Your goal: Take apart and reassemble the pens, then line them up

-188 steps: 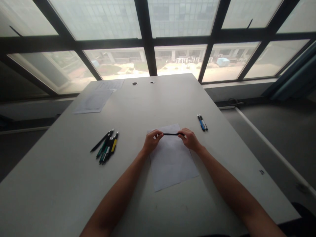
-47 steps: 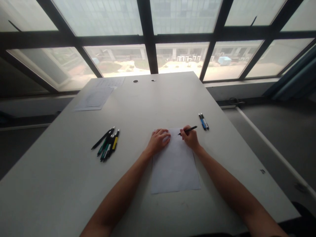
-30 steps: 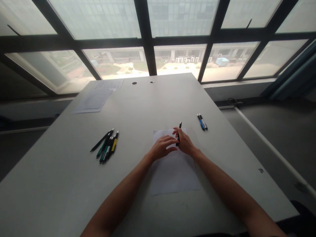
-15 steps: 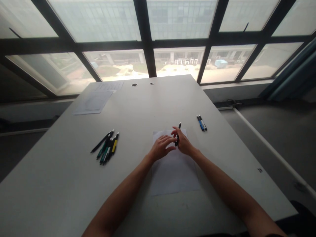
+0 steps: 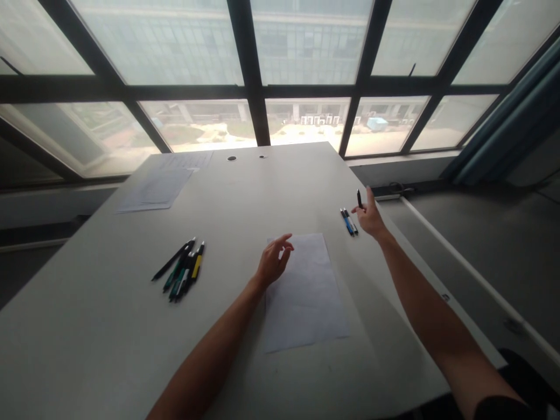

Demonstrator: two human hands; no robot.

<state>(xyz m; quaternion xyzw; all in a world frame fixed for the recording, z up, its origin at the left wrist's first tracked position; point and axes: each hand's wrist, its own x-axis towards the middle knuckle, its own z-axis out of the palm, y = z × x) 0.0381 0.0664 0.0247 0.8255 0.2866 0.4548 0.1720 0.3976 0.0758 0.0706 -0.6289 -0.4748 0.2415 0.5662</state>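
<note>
A black pen (image 5: 359,199) is being grasped in the right hand (image 5: 371,216) just beside two pens (image 5: 349,221) lying at the desk's (image 5: 109,326) right side; the left hand (image 5: 272,263) is being held released over the paper sheet (image 5: 306,303); a pen cluster (image 5: 181,271) is lying untouched at left.

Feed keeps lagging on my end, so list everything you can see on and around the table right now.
black pen: 1, black, held upright in the right hand, above the pens at the right edge
pens at right: 2, one blue, one dark with white, lying side by side
sheet of paper: 1, white, middle of the table
pens at left: a cluster, black, green and yellow; count unclear
papers: a few, white, far left corner
table: 1, white
window: dark frames, behind the table
left hand: open, raised over the sheet's left edge
right hand: fingers around the black pen
</note>
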